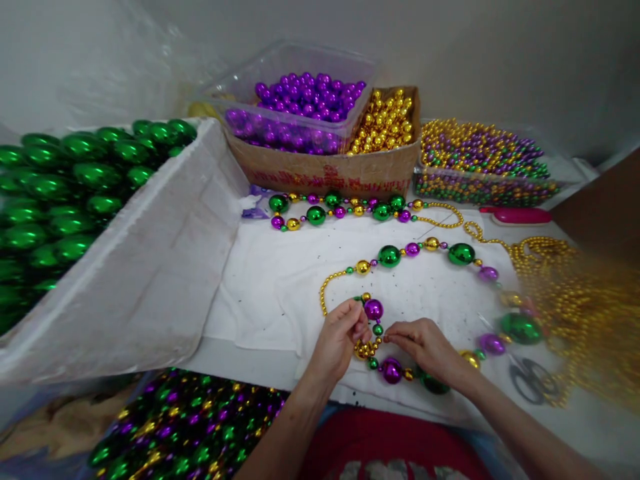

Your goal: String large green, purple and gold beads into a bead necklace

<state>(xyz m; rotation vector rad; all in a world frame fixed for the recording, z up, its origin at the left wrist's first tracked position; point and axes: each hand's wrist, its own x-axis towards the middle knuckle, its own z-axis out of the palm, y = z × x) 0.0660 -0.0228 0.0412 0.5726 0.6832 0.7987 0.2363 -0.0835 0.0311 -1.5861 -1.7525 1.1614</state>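
Note:
A necklace of green, purple and gold beads (390, 256) loops over the white cloth, joined to a length of small gold bead chain (324, 288). My left hand (345, 330) is closed in a pinch on this necklace, beside a purple bead (373, 309). A bunch of small gold beads (367, 348) hangs just below its fingers. Close on the right, my right hand (425, 343) pinches with thumb and forefinger near those gold beads; what lies between its fingertips is too small to make out. Its wrist hides part of the strand.
Another necklace (339, 212) lies behind. A white foam box (200, 267) of green beads stands left. At the back are a clear tub (300, 120) of purple beads, a carton (320, 170) and a mixed-bead tray (490, 180). Scissors (533, 380) and gold chains (575, 300) lie right.

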